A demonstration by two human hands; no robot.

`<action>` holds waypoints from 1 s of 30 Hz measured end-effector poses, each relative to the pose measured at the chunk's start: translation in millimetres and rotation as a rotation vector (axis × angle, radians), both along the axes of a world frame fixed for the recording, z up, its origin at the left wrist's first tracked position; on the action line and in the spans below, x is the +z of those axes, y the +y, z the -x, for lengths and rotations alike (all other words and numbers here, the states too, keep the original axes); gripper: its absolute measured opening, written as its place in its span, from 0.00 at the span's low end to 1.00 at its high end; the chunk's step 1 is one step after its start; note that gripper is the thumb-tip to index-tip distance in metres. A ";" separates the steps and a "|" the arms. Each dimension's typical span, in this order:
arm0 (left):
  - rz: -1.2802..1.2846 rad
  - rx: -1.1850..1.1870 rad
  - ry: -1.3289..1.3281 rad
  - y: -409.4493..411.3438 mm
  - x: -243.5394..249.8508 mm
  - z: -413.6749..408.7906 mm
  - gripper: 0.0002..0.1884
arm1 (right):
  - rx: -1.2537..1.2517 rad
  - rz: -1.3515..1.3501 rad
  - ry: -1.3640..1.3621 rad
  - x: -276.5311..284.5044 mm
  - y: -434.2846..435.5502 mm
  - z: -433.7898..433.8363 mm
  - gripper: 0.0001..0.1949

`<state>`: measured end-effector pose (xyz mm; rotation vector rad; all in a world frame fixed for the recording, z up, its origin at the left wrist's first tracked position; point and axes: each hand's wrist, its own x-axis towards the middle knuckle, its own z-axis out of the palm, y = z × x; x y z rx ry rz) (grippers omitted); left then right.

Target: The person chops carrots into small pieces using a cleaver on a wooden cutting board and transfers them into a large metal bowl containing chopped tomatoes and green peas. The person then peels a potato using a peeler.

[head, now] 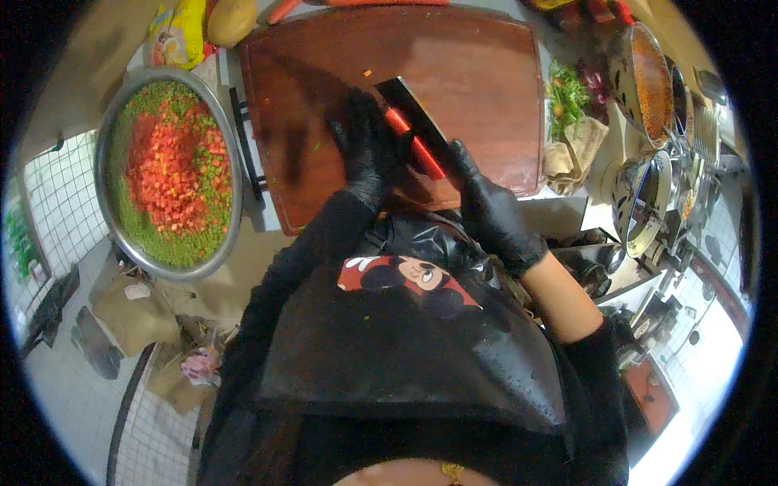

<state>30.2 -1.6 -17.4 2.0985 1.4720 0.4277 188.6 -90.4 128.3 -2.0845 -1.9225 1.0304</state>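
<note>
On the reddish-brown wooden cutting board (480, 73), my left hand (368, 143), in a black glove, presses a peeled carrot piece (429, 159); a dark fingertip crosses its middle. My right hand (495, 203), also in black, is closed at the near end of a wide-bladed knife (416, 112); the handle is mostly hidden in the glove. The blade lies along the carrot's far side. A small orange bit (367, 73) rests beyond the knife. Left of the board, a large steel basin (236, 182) holds diced carrot (167, 170) over chopped green pieces.
Whole carrots (285, 10), a pale brown tuber (231, 21) and a yellow packet (182, 33) border the board's far edge. To the right are leafy greens (566, 91), a tan cloth (583, 152) and two patterned enamel bowls (626, 73). A black rack (248, 143) stands between basin and board.
</note>
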 end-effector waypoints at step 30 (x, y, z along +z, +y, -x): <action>-0.058 -0.028 0.192 4.8 10.6 -3.9 0.46 | -0.064 0.057 -0.044 6.9 -8.5 -0.3 0.38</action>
